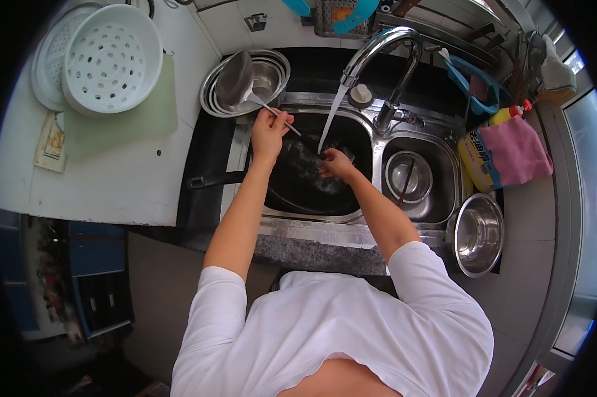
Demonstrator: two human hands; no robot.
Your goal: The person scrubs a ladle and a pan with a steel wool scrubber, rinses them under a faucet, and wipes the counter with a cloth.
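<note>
My left hand (270,131) grips the metal shaft of a wok turner (236,79). Its broad head tilts up over several nested stainless steel bowls (211,94). The turner's dark handle end slants down to my right hand (338,165), whose fingers close around it beside the running water (332,116). Below both hands, a black wok (298,193) sits in the larger sink basin, with water splashing in it. The wok's black handle (216,179) sticks out over the left rim. Water pours from the chrome faucet (385,37).
In the smaller basin (444,154) are a steel bowl (408,191) and a dark stick. Another steel bowl (478,233) stands tilted at the right. A detergent jug (477,159) carries a pink cloth (516,151). A white perforated basket (112,59) is on the left counter (115,193).
</note>
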